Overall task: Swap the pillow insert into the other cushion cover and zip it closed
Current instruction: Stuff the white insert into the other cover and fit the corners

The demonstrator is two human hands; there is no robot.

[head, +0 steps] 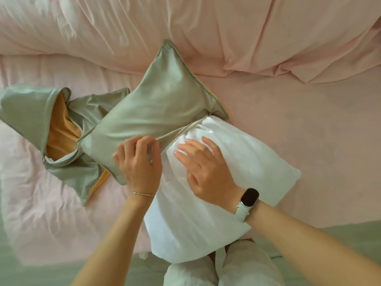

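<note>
A white pillow insert (216,203) is seen lying on a pink bed (299,124), its far end tucked into the open mouth of a sage-green cushion cover (160,100), its near part bare and reaching back beneath both forearms. The edge of the cover's opening is pinched by the left hand (140,162), fingers curled round the fabric just where it meets the insert. The right hand (206,164) is laid flat on the insert just beside the left hand, fingers straight and spread, nothing being grasped. A thin bracelet (142,194) is worn on the left wrist and a dark watch on a pale green band (248,200) on the right. To the left of the left hand, partly under the filled cover, a second green cover with an orange lining (59,124) lies crumpled and limp. Beyond both hands, a rumpled pink duvet (144,27) is heaped across the bed.
</note>
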